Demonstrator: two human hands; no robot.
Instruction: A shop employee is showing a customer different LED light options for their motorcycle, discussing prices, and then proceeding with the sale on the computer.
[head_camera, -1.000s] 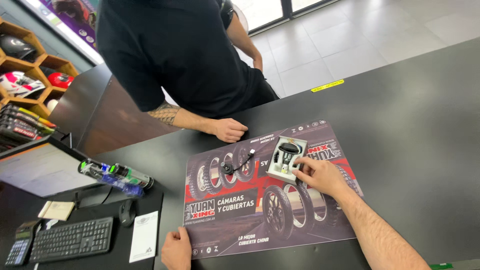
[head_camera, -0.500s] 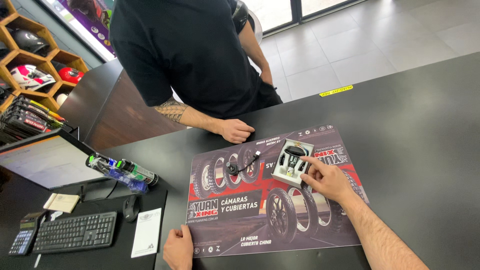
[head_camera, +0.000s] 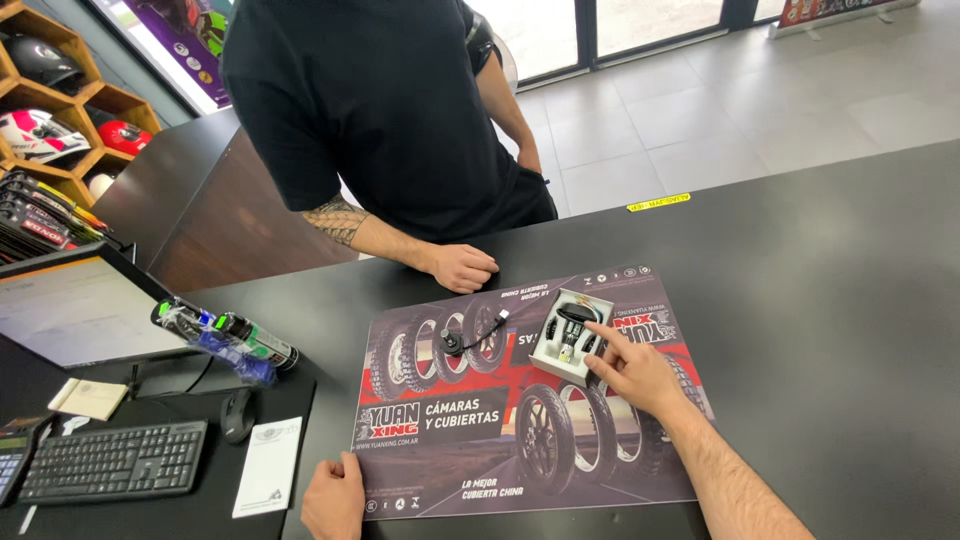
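Two of our hands rest open, gripping nothing: our right hand, hardly moved since a second ago, points a finger into the small white box on the printed mat, while our left hand presses the mat's near edge to the dark surface.

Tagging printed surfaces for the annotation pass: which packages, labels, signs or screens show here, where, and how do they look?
Small open box: on the mat, white, dark parts inside; right hand points at it.
Counter mat: flat on the black counter, red and black, tyre pictures; left hand at its near edge.
Monitor: far left, pale screen.
Yellow label: counter's far edge, narrow strip.
Purple poster: top left.
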